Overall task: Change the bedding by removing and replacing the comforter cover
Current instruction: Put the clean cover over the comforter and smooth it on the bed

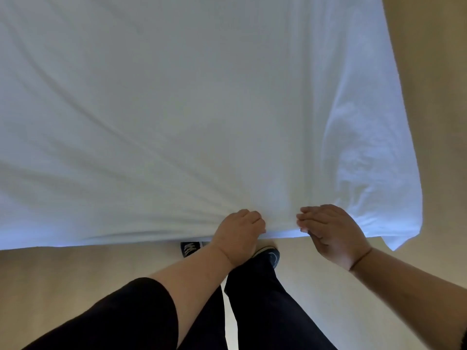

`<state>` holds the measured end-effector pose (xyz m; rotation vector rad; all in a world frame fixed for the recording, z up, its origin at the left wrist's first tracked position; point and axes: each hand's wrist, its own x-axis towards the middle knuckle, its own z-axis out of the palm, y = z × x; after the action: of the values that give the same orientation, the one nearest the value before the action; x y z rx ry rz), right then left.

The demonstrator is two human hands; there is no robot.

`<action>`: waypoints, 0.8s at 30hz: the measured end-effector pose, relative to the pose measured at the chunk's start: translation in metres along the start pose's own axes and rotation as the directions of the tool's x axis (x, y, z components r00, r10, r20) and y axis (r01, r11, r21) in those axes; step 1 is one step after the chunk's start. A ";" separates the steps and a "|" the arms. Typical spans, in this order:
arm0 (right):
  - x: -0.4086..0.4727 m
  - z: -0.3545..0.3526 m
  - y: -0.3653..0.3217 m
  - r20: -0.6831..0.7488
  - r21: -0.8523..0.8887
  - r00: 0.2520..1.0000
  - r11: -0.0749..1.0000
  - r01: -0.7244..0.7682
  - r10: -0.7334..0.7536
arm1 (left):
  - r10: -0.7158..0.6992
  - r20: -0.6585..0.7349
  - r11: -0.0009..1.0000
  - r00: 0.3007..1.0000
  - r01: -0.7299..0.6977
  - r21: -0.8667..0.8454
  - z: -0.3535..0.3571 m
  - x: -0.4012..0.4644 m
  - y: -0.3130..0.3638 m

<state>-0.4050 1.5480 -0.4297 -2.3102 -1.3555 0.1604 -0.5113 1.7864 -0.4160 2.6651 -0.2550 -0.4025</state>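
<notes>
- White comforter cover [192, 109] spread flat across the bed, near edge hanging by the person's shoes [267, 255].
- Left hand [240, 232] and right hand [331, 232] each grip that near edge, close together.
- Stage: probably replacing, cover drawn taut; whether the comforter is inside, cannot tell.
- Left: smoothing wrinkles, squaring right corner.

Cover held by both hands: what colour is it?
Plain white, no pattern, as the head view shows: the cover.
</notes>
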 end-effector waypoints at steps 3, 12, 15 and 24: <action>0.013 0.034 -0.005 0.107 -0.158 0.988 0.983 -0.095 0.113 | -0.066 0.345 0.989 0.936 0.016 0.146 0.027 -0.006 -0.007; -0.025 0.084 -0.040 0.050 -0.237 0.995 0.969 -0.075 0.089 | -0.239 -0.095 0.935 0.966 0.255 0.248 0.063 -0.071 -0.039; -0.049 0.081 -0.034 0.041 -0.282 0.972 0.936 -0.212 0.233 | -0.264 -0.219 0.915 0.939 0.316 0.250 0.059 -0.056 -0.041; -0.029 0.088 0.016 0.098 -0.355 0.936 0.890 -0.285 0.339 | -0.213 -0.167 0.876 0.963 0.263 0.404 0.078 0.003 -0.067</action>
<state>-0.4354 1.5449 -0.5191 -2.8551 -1.1393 0.2320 -0.5255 1.8148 -0.5139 3.1525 0.0335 -0.2869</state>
